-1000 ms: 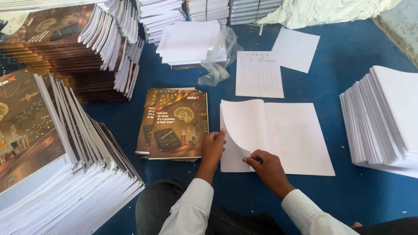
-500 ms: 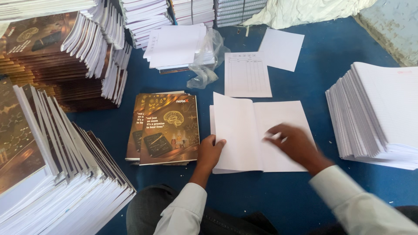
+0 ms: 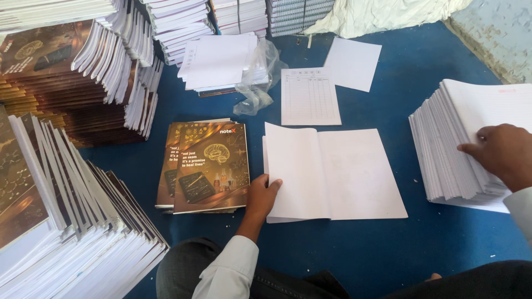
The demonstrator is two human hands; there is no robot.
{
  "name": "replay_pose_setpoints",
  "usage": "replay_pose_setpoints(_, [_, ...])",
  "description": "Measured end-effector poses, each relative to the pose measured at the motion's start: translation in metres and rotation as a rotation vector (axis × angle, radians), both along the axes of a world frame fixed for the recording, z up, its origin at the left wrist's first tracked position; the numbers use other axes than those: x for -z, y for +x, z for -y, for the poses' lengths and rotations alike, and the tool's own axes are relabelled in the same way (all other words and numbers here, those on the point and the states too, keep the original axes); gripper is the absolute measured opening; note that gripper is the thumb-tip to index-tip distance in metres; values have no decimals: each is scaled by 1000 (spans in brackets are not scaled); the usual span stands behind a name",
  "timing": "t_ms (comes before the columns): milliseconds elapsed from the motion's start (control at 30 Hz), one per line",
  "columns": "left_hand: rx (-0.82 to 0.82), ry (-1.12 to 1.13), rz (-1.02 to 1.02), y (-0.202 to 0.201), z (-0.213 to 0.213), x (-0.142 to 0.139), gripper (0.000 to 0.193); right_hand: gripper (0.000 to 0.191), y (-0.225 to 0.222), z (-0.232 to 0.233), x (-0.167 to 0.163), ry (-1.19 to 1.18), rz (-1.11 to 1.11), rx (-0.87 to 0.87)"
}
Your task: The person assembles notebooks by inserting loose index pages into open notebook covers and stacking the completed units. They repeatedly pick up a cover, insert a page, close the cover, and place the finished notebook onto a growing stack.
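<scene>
here left hand point(image 3: 261, 195) flat on open booklet point(image 3: 332, 173); right hand point(image 3: 499, 154) fingers spread on paper stack point(image 3: 460, 138).

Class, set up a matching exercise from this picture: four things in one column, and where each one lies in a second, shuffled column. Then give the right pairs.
Things
1. left hand
2. right hand
3. ruled form sheet
4. brown-covered notebooks

Places
A. on the tall white stack at the right
B. left of the open white booklet
C. on the open booklet's left edge
D. on the blue floor beyond the open booklet

Pairs: 1-C, 2-A, 3-D, 4-B
</scene>
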State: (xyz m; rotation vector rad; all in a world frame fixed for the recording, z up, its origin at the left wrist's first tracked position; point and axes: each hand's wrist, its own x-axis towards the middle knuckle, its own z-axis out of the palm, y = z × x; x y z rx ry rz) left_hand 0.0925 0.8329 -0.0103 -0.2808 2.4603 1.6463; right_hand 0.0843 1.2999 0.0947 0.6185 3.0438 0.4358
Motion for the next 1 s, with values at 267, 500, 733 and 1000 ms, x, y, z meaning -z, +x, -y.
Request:
replay_pose_setpoints(267, [-16,29,34,15,-14,-11,26,36,34,8,-29,-22,22,19])
replay_pose_setpoints(500, [-18,3,12,28,-24,-14,26,43,57,-20,-31,-180,-213,18])
replay_pose_setpoints(733, [-24,22,2,29,-55,-31,27,57,60,-73,-55,-602,-293,166])
replay_pose_setpoints(1000, [-48,105,55,23,-79,-37,29,51,62,-79,-77,-778,-259,190])
